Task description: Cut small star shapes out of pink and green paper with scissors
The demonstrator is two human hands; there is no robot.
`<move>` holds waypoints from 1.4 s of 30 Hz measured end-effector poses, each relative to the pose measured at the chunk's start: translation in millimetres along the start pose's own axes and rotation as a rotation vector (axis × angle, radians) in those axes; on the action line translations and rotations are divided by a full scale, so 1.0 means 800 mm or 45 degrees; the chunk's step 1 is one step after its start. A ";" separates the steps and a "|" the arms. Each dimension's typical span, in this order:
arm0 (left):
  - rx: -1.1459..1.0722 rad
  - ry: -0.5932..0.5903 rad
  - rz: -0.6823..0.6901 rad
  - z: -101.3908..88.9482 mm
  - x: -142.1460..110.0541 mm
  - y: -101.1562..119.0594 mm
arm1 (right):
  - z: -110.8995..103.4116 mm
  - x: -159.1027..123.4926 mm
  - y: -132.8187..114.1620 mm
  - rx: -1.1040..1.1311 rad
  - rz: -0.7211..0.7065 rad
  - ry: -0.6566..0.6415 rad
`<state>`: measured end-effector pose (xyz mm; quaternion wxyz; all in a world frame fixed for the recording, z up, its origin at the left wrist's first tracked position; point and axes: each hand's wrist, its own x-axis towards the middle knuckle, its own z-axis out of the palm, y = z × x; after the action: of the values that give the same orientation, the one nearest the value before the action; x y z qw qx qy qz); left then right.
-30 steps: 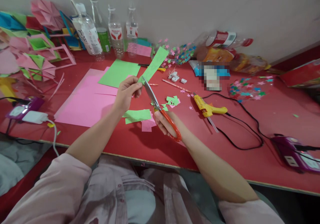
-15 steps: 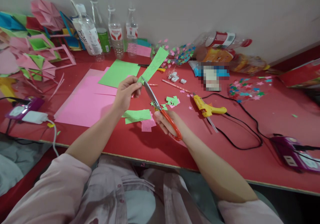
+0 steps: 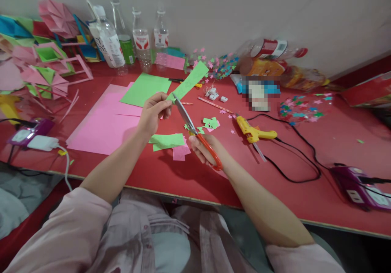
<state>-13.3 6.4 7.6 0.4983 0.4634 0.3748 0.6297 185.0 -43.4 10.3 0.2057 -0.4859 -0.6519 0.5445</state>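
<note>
Hands [image 3: 154,112] above cluttered red table [image 3: 305,191]

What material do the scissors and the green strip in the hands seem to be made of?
Scissors: blades look like bare grey metal with a dull sheen; the orange handle loops look like smooth plastic. Green strip: likely thin matte paper, since it is flat, bends slightly and shows no gloss.

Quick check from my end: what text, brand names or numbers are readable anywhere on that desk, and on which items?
No text can be quoted; every print is too small or blurred.
Red-and-white labels on the upright clear bottles: unreadable.
Green can: print unreadable.
Lying bottle: red-and-white label with what looks like a barcode, unreadable.
Blue packet: blurred out.
Orange snack bag: unreadable.
Scissors and glue gun: no marking visible.
</note>
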 end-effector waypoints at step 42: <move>0.124 0.152 0.142 0.001 0.005 0.003 | 0.000 -0.005 -0.005 0.021 -0.006 -0.025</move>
<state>-13.8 9.8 10.8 0.4164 0.4689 0.4074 0.6639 185.0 -46.4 15.2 0.2046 -0.4775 -0.6506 0.5540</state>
